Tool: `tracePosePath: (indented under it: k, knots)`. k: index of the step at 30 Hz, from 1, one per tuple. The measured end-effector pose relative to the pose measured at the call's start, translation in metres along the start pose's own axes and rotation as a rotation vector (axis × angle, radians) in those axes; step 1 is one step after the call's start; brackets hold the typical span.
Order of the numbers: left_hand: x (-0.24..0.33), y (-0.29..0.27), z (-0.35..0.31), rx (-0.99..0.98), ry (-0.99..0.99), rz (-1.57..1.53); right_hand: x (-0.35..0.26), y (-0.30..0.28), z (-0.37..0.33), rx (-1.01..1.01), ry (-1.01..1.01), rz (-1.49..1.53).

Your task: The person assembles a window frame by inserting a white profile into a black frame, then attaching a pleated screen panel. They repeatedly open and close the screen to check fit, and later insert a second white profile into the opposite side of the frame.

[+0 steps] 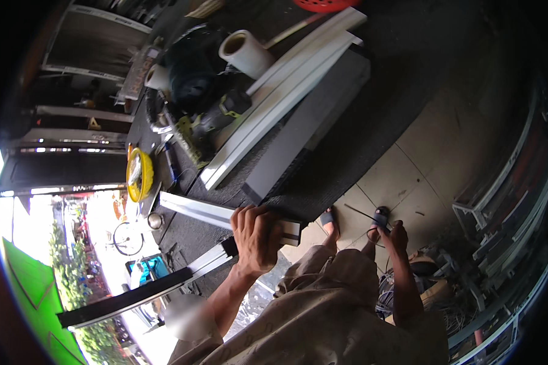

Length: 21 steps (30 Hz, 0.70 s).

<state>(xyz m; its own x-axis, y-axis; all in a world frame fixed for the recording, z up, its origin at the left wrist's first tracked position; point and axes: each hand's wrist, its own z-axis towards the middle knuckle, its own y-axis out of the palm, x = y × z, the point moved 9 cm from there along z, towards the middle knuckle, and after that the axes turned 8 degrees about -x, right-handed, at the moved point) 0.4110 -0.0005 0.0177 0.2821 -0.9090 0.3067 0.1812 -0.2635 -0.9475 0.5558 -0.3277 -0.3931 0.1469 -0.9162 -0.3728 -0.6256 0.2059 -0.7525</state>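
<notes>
Left hand is wrapped around the white bar, seemingly not yet joined to the grey beam just ahead, while the right hand (well off rightward, kinda dim) closes on what's probably a thin rod.

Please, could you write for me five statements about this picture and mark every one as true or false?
1. The left hand is on a white bar. True.
2. The right hand is empty. False: it holds a thin dark rod.
3. The yellow container stands right of the large white roll in the picture. False: it is on the left.
4. A red perforated container shows at the top edge. True.
5. The feet wear closed boots. False: they wear open slippers.
</notes>
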Motion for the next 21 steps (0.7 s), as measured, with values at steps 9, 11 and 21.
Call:
tracePosePath:
  k: [9, 11, 21]
  knots:
    - [0.021, -0.012, -0.024, 0.075, 0.062, -0.109, -0.293, -0.178, -0.150, -0.955, -0.580, 1.052]
    - [0.026, -0.021, -0.032, 0.142, 0.069, -0.134, -0.332, -0.185, -0.177, -0.969, -0.628, 0.984]
    - [0.008, -0.070, -0.174, 1.070, -0.593, -0.930, -0.346, -0.219, -0.234, -0.913, -0.684, 0.981]
